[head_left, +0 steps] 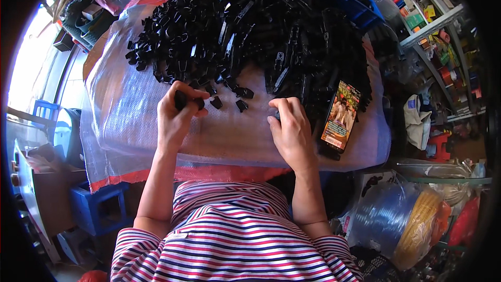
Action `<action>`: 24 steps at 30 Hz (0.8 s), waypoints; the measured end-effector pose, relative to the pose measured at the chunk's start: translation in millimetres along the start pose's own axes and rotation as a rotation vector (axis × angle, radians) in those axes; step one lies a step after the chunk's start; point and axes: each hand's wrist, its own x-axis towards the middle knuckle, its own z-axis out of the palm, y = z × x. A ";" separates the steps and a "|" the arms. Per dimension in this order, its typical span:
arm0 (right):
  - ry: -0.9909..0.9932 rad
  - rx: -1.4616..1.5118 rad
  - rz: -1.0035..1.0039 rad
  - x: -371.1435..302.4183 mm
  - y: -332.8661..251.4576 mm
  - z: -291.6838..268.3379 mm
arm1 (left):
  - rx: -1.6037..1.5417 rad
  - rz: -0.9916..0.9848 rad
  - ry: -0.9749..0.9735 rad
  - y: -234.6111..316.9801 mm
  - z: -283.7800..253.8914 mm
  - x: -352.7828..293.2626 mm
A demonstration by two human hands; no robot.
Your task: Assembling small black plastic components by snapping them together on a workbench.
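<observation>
Head view: the left hand [173,109] grips a blocky black piece [180,100], partly finger-covered, above woven, translucent sheeting [235,138], near a heap [209,36] of glossy, angular parts. The right hand [290,125] curls narrowly; I cannot tell whether it pinches anything.

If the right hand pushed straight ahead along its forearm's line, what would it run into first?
Probably the near edge of the long black parts heaped just beyond the right hand; its height above the sheet is hard to judge.
</observation>
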 end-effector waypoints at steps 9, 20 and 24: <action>-0.068 0.031 -0.009 -6.4 4.4 -11.1 | -0.069 -0.031 0.009 -0.4 4.6 0.6; -0.009 0.478 -0.002 1.2 -14.6 -6.2 | -0.268 -0.157 -0.098 -6.9 15.2 -1.9; 0.046 0.427 0.013 -0.9 -10.3 -1.4 | -0.286 -0.216 -0.140 -10.3 13.0 -2.3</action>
